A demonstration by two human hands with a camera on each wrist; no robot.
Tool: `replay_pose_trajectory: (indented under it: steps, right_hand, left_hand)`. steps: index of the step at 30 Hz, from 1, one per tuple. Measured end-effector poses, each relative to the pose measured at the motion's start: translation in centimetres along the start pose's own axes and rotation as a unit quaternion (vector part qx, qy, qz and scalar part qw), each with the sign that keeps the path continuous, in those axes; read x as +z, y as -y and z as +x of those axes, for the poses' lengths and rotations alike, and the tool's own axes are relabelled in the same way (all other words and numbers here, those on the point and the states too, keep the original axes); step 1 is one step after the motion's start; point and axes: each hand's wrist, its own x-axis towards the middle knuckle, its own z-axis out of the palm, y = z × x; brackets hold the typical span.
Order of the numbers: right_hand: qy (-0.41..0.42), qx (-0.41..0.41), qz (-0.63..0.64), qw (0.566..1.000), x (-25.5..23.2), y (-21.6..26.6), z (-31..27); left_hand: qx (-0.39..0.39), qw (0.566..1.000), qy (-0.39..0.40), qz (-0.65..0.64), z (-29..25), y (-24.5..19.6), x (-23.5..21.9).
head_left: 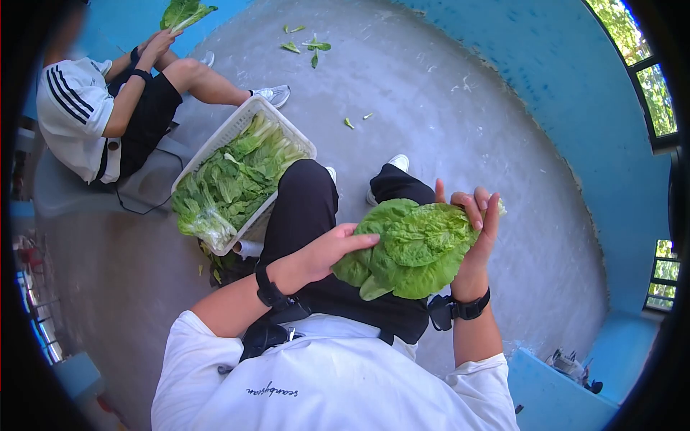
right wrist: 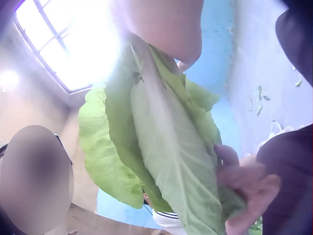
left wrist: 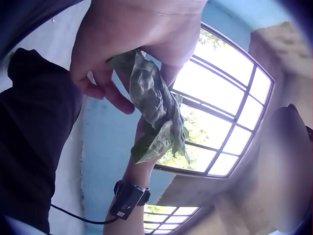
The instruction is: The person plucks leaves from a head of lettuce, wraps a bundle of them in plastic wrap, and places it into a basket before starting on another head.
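Observation:
A bunch of green lettuce leaves (head_left: pixel 424 251) lies over the person's lap, held between both hands. The left hand (head_left: pixel 323 253) pinches the broad leafy end, thumb on top and the other fingers underneath. At the opposite side, the right hand (head_left: pixel 483 248) grips the bunch near its pale stem end, with fingers curled over it. In the right wrist view, the lettuce's underside (right wrist: pixel 171 137) shows a wide pale midrib, with left-hand fingers (right wrist: pixel 252 191) at its lower edge. The left wrist view shows crumpled leaf (left wrist: pixel 151 93) hanging below the left hand (left wrist: pixel 132 34).
A white crate (head_left: pixel 291 128) piled with lettuce (head_left: pixel 230 172) stands by the left knee, with clear plastic at its near end. Another seated person (head_left: pixel 75 108) holds a green leaf (head_left: pixel 183 13). Loose leaves (head_left: pixel 315 47) lie on the grey floor, bounded by a blue wall (head_left: pixel 575 86).

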Motion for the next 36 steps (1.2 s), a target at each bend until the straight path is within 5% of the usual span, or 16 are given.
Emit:
replay_pose_trajectory:
  steps: [4,7,12,15,19,22,23,26,28,29,30,32,36]
  right_hand:
    - [0.036,-0.011,0.021,0.999,-0.6,0.1,0.6]
    - [0.017,-0.002,0.042,0.999,-0.2,0.1,0.7]
    - [-0.027,0.007,0.076,0.997,0.9,0.3,0.9]
    - [0.030,0.018,0.167,0.985,0.0,0.9,1.1]
    - [0.031,0.006,0.132,0.991,-0.3,1.9,1.7]
    - [0.170,-0.025,0.085,0.981,3.0,1.8,0.2]
    - [0.237,-0.025,-0.016,0.971,2.6,2.5,0.3]
    - [0.128,-0.025,-0.085,0.988,1.1,3.5,0.7]
    - [0.221,0.040,0.000,0.974,2.1,3.2,0.8]
    - [0.261,0.074,0.041,0.962,2.7,3.0,1.1]
    - [0.219,0.005,-0.103,0.970,3.0,2.4,1.2]
    - [0.119,-0.130,-0.378,0.909,3.1,1.6,2.2]
    - [0.165,-0.015,-0.280,0.946,2.3,2.0,7.2]
  left_hand:
    - [0.038,0.988,0.008,-0.150,-0.3,-0.8,1.2]
    - [0.069,0.994,-0.002,-0.089,-1.3,-1.3,2.8]
    - [0.010,0.997,0.001,0.076,-0.8,-1.8,0.6]
    - [0.020,0.989,-0.017,0.147,-0.7,-2.0,-1.5]
    - [0.072,0.983,-0.048,0.165,-1.9,-2.7,-3.4]
    - [0.145,0.974,-0.120,0.124,-4.3,-4.5,-5.3]
    - [0.181,0.964,-0.160,0.114,-5.0,-5.2,-6.7]
    - [0.260,0.919,-0.286,0.079,-6.5,-6.3,-13.1]
    - [0.283,0.892,-0.350,0.035,-7.6,-5.8,-19.4]
    - [0.282,0.882,-0.379,0.007,-8.3,-5.8,-22.2]
    - [0.279,0.870,-0.406,-0.021,-8.7,-5.8,-24.6]
    - [0.251,0.848,-0.466,-0.018,-8.2,-5.9,-27.7]
    - [0.168,0.811,-0.556,0.066,-5.2,-5.4,-34.8]
